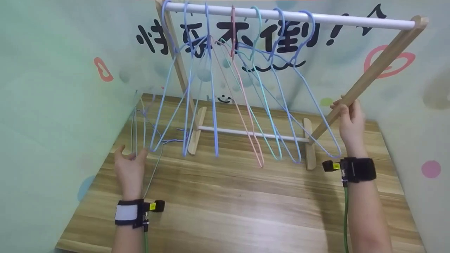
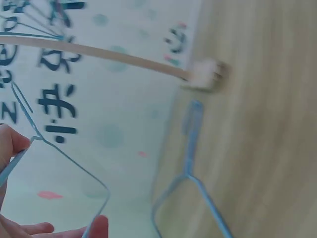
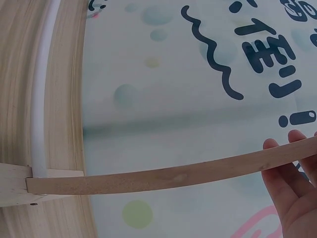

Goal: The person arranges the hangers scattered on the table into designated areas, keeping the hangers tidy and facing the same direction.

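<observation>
At the left side of the table, my left hand (image 1: 130,172) holds a light blue clothes hanger (image 2: 74,161) near the wall, with fingertips on its neck and on one arm. Another blue hanger (image 2: 189,153) lies on the table beside this hand. My right hand (image 1: 352,124) grips the right wooden post (image 1: 372,75) of a clothes rack, fingers behind it and thumb in front. From the rack's white rail (image 1: 337,19) hang several blue hangers (image 1: 213,116), a pink hanger (image 1: 242,88) and a green hanger (image 1: 269,112).
The rack stands on wooden feet (image 1: 309,154) joined by a white lower bar (image 1: 242,132). Beneath it is a wood-grain table (image 1: 246,203). Pale walls (image 1: 63,88) with dark lettering and coloured spots close in the back and both sides.
</observation>
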`<state>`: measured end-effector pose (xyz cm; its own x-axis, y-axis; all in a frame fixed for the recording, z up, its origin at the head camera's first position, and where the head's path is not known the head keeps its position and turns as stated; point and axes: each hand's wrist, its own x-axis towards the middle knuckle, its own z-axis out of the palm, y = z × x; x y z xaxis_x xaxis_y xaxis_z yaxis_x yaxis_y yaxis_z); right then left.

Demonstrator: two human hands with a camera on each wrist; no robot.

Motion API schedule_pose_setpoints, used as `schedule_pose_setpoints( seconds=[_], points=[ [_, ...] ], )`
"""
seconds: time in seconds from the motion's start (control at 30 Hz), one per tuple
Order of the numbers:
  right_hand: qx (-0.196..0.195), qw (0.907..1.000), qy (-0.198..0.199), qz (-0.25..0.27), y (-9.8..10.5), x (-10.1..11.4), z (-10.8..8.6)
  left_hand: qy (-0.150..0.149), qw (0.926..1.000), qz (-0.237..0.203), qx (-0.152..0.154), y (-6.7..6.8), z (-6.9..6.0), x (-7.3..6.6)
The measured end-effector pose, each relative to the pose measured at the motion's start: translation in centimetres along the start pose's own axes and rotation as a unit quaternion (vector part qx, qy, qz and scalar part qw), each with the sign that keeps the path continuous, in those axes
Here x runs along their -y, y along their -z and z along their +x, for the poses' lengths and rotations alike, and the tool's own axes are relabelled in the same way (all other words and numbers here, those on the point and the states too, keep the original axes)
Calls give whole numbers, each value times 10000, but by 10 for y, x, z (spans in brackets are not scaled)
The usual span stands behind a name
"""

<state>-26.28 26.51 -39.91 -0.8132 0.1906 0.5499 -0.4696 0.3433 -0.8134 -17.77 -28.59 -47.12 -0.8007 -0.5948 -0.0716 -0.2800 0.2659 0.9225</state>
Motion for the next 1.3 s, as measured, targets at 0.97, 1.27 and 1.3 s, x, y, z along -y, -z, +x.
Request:
schedule_pose_setpoints(
  seconds=[0.97, 1.27, 1.3],
  points=[
    [48, 9997, -113, -198, 5, -29, 6, -2756, 8374, -4711, 288, 24, -89, -167],
    [62, 10000, -55, -26, 6, -25, 6, -2618, 7769, -5052, 2695, -1, -141, -192],
    [81, 10000, -32, 10, 5, -21, 5, -2668, 7800, -4848, 2922, -5, -146, -192]
  ],
)
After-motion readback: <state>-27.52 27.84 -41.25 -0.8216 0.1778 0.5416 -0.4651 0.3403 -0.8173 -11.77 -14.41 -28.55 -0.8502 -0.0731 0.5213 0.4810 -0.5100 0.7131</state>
